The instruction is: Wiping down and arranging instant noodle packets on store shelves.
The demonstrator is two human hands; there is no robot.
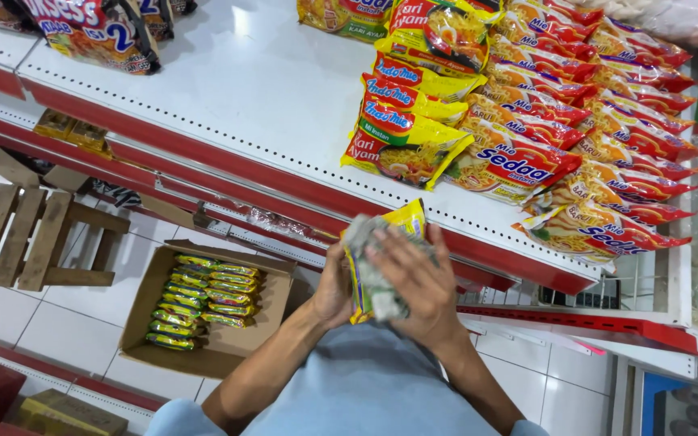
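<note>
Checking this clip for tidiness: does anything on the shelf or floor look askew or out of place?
Mostly orderly. The yellow noodle packets lie in a loose, slanted pile rather than a straight row like the red packets beside them. The cardboard box on the floor sits open, partly filled. Both hands hold a packet; nothing looks spilled.

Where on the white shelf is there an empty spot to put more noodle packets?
The white shelf is bare in its wide middle, between the packs at the top left corner and the yellow noodle packets. The right side is crowded with overlapping red noodle packets. A thin bare strip runs along the front edge, just above the hands' packets.
</note>
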